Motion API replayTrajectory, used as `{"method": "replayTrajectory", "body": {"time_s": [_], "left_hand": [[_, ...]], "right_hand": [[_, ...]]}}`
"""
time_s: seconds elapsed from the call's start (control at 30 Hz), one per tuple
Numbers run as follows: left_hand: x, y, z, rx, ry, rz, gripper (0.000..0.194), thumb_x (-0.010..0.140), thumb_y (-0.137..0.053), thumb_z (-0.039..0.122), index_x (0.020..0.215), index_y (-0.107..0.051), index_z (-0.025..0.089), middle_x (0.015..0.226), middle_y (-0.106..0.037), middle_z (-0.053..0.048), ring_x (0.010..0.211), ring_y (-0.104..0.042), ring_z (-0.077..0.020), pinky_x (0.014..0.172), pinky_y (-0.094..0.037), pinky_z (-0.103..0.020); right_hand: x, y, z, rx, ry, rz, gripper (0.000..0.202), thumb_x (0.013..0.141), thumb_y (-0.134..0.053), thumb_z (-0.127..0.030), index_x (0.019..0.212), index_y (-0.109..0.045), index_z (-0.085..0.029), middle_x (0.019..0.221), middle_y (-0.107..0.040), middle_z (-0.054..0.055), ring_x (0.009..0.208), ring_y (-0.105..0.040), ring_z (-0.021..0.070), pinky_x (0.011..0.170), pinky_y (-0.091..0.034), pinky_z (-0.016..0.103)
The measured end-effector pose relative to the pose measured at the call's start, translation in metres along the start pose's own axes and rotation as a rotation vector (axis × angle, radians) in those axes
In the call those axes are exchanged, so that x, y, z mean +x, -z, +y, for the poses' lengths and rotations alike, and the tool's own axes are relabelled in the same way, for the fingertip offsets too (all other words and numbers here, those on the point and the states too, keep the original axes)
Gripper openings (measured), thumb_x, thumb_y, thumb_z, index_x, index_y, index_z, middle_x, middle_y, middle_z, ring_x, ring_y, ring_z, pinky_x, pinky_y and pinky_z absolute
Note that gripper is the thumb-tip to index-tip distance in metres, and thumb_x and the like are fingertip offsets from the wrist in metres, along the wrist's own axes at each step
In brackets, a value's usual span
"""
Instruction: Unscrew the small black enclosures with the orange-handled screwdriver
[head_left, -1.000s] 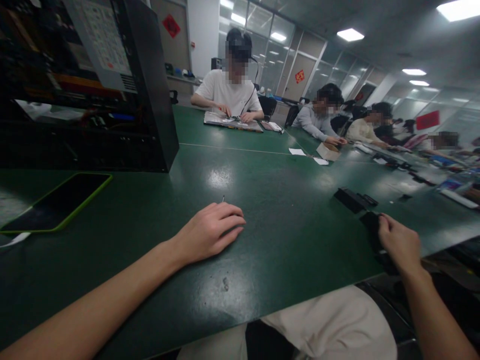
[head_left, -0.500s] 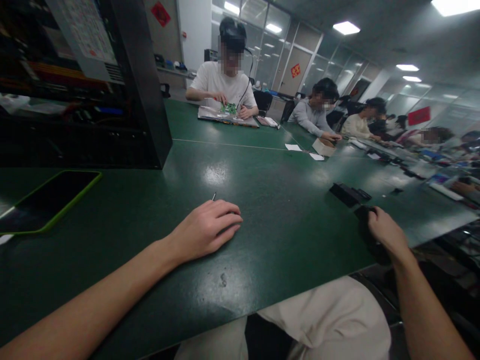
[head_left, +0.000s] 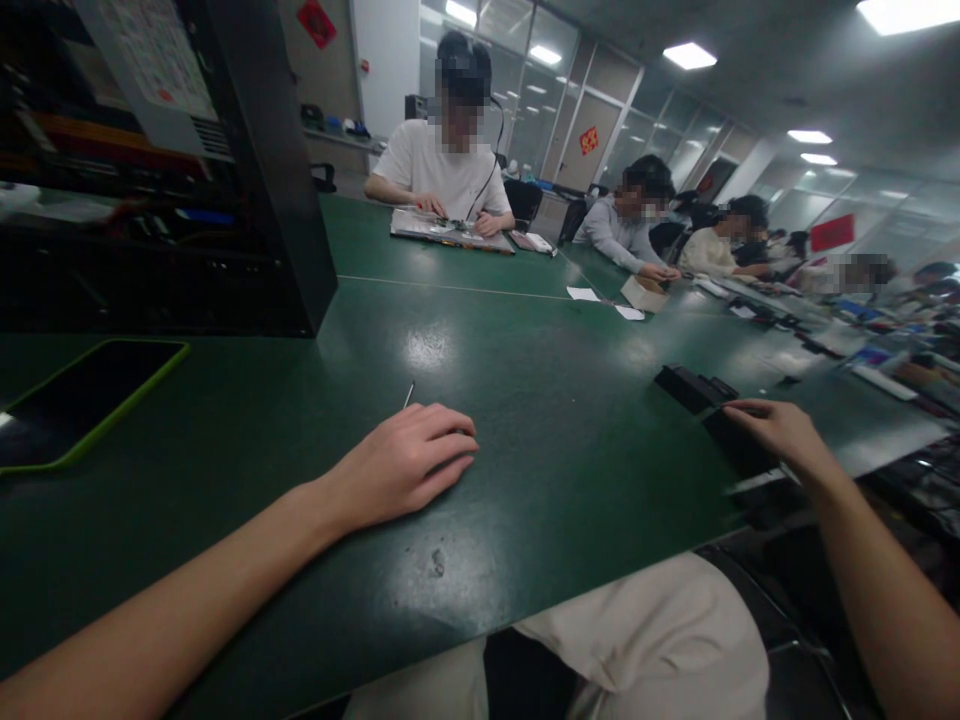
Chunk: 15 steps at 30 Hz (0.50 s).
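Note:
My left hand (head_left: 420, 455) rests on the green table (head_left: 540, 480), back up, fingers curled together. From behind its knuckles sticks out a thin metal shaft (head_left: 409, 394); the rest of it is hidden under the hand. Toward the table's right front edge, my right hand (head_left: 772, 428) has thumb and fingers pinched at a dark flat piece (head_left: 735, 445), partly blurred, whose kind I cannot make out. Just beyond those fingertips lies a black block-shaped part (head_left: 686, 388) on the table.
An open black computer case (head_left: 289, 200) stands at the left, with a green-edged phone (head_left: 90, 400) in front. Across the table a person (head_left: 442, 170) works over a flat panel. A small cardboard box (head_left: 643, 293) and white papers (head_left: 583, 294) lie farther back.
My right hand has changed its hold from wrapped fingers to a flatter pinch, and the dark piece under it looks turned. The metal shaft by my left hand leans differently.

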<state>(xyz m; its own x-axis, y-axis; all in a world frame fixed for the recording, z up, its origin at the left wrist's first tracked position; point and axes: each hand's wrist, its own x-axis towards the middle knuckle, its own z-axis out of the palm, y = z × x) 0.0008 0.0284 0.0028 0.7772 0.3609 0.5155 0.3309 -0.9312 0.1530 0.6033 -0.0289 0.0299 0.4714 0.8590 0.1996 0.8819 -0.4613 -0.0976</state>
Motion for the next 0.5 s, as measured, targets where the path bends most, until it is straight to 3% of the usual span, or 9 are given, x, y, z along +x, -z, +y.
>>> {"method": "replayTrajectory", "body": {"time_s": [0.17, 0.5], "left_hand": [[-0.001, -0.001, -0.002, 0.005, 0.010, -0.008, 0.024, 0.107, -0.052, 0.026, 0.115, -0.073, 0.019, 0.122, -0.072, -0.010, 0.110, -0.069, -0.0251, 0.096, -0.052, -0.042], [0.000, -0.002, -0.005, -0.011, 0.055, 0.017, 0.023, 0.107, -0.054, 0.026, 0.113, -0.074, 0.018, 0.120, -0.072, -0.009, 0.108, -0.069, -0.0241, 0.096, -0.052, -0.041]], "right_hand": [[-0.012, -0.015, -0.002, 0.080, 0.082, 0.107, 0.025, 0.097, -0.059, -0.036, 0.103, -0.078, -0.022, 0.121, -0.075, 0.012, 0.119, -0.067, 0.0244, 0.098, -0.047, 0.030], [0.000, -0.028, 0.011, 0.030, 0.136, 0.182, 0.032, 0.086, -0.056, -0.045, 0.097, -0.076, -0.022, 0.111, -0.078, 0.011, 0.105, -0.071, 0.0311, 0.091, -0.051, 0.038]]}}
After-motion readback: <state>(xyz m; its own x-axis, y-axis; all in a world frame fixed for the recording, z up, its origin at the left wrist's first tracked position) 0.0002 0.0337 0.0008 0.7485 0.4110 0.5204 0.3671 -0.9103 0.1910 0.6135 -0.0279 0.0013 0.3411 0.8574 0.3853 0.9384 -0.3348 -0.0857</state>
